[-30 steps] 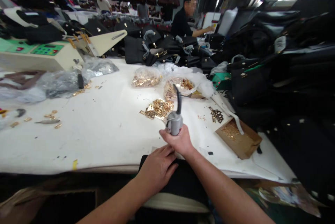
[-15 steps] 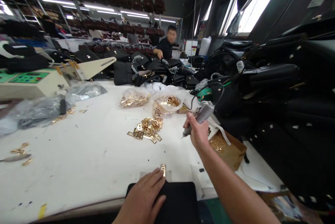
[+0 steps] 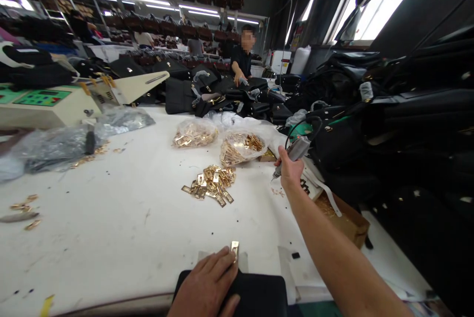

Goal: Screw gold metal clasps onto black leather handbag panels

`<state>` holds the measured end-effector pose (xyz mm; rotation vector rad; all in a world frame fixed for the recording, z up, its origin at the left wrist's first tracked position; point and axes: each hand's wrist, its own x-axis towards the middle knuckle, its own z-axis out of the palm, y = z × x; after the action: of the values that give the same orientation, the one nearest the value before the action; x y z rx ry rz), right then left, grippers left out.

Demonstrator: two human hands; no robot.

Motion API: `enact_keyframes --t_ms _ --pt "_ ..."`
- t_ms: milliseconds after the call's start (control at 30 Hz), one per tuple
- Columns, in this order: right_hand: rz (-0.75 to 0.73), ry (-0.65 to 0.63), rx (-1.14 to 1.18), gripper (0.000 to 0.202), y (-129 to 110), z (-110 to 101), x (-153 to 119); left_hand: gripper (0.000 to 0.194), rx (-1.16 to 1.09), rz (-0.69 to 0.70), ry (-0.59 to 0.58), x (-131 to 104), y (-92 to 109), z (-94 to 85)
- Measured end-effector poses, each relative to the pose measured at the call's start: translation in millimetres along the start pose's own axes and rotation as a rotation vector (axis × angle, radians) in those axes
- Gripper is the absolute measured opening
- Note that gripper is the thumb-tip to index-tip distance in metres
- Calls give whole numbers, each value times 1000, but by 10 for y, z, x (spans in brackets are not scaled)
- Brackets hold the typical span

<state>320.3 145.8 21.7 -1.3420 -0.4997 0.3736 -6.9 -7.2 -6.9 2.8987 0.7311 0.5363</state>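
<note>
My right hand [image 3: 291, 170] is wrapped round a grey electric screwdriver [image 3: 297, 149] with a black cord. Its thin tip points down over the white table, near a few small screws [image 3: 277, 192]. My left hand [image 3: 209, 280] lies flat with fingers stretched out on a black leather-like piece [image 3: 262, 290] at the table's front edge. Its fingertips touch a small gold metal plate [image 3: 235, 249] that sticks up past the far edge of the black piece. Beyond it is a loose pile of similar gold plates [image 3: 213, 182].
Two clear bags of gold parts [image 3: 194, 134] stand behind the pile. A cardboard box [image 3: 350, 223] of small gold pieces is at the right. Black bags [image 3: 222, 95] are heaped at the back and right; a co-worker [image 3: 242, 58] reaches over them. A cream machine [image 3: 44, 107] stands left.
My right hand has moved a little away and to the right with the screwdriver, and small screws now show below its tip. My left hand stays on the black piece. The view has shifted slightly.
</note>
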Motion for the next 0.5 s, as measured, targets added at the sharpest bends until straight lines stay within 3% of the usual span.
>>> enact_keyframes --t_ms 167,300,400,500 --pt "21 -13 -26 47 -6 12 -54 50 2 2 -10 27 22 -34" --pt "7 -48 59 46 -225 -11 -198 48 -31 -50 -39 56 71 -111" --pt "30 -150 202 45 -490 -66 -528 38 -115 -138 -34 76 137 -158" --pt "146 -301 357 43 -741 -175 -1051 27 -228 -231 -17 95 194 -181"
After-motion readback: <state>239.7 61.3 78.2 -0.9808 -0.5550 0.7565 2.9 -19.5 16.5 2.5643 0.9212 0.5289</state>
